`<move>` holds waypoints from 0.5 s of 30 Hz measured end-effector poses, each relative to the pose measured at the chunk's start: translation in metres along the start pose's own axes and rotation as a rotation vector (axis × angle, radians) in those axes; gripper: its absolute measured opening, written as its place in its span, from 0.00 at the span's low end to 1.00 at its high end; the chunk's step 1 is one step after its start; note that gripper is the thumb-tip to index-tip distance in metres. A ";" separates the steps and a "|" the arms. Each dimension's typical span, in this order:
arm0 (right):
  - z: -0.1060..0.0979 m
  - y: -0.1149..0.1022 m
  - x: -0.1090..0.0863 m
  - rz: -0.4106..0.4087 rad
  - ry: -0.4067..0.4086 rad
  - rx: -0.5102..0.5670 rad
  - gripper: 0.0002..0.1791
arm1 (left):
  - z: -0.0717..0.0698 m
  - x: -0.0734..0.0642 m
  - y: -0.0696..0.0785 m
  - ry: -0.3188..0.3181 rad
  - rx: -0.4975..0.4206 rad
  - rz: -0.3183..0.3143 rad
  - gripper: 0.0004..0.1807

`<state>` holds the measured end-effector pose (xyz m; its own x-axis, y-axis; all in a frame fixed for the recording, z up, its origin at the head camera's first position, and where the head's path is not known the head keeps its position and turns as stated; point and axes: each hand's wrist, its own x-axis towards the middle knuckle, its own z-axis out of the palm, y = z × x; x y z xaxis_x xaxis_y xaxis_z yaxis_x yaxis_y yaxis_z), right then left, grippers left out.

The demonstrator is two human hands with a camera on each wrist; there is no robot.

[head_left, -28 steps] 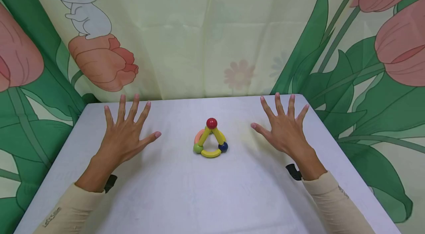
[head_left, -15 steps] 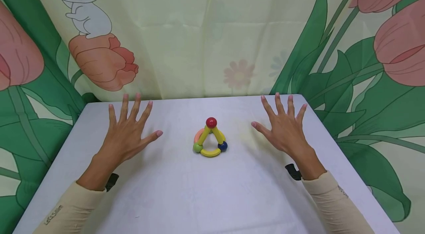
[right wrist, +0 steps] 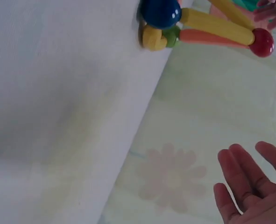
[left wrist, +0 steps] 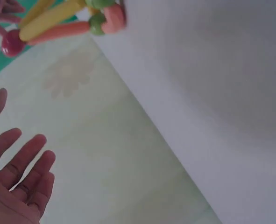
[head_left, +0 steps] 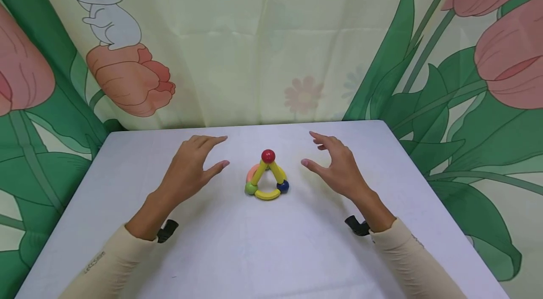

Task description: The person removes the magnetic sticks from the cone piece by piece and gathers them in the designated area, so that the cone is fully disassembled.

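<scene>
A small pyramid of toy rods and balls [head_left: 278,172] stands on the white table, with a red ball [head_left: 268,156] on top. Green [head_left: 250,188] and blue [head_left: 283,186] balls sit at its front corners, joined by a curved yellow piece [head_left: 267,195]. To its left hovers my left hand [head_left: 186,167], thumb and fingers spread apart, touching nothing. My right hand [head_left: 341,167] is held off its right side in a similar way, with a gap to the toy. Both wrist views show loosely bent, bare fingers and the toy near the top edge; an orange rod [left wrist: 60,32] also shows there.
A white cloth covers the table [head_left: 254,252]. Behind it hangs a pale curtain [head_left: 229,53] printed with tulips, leaves and a rabbit. Each wrist carries a black camera mount, at the left [head_left: 168,230] and the right [head_left: 357,226].
Both hands have moved inward toward the toy pyramid and turned so the palms face each other. Their fingers went from widely splayed to loosely bent. The pyramid stays in place.
</scene>
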<state>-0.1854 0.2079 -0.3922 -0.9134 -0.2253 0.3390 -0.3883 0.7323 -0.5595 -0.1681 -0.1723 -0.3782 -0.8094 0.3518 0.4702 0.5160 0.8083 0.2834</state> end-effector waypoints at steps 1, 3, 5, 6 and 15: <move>0.003 -0.002 0.000 -0.001 0.000 0.035 0.42 | 0.003 0.002 0.004 0.001 -0.026 0.001 0.35; 0.008 -0.007 0.001 0.000 -0.005 0.095 0.40 | 0.008 0.007 0.012 -0.006 -0.067 0.000 0.34; 0.013 -0.011 0.002 0.011 -0.019 0.140 0.38 | 0.014 0.013 0.019 -0.015 -0.107 0.004 0.32; 0.016 -0.013 0.002 0.019 -0.029 0.157 0.37 | 0.016 0.016 0.022 -0.020 -0.125 0.007 0.32; 0.042 -0.028 0.006 0.087 -0.112 0.317 0.30 | 0.042 0.035 0.042 -0.057 -0.196 0.040 0.28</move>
<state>-0.1847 0.1592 -0.4063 -0.9457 -0.2528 0.2044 -0.3110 0.5198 -0.7957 -0.1866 -0.1060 -0.3849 -0.7990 0.4120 0.4380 0.5879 0.6881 0.4252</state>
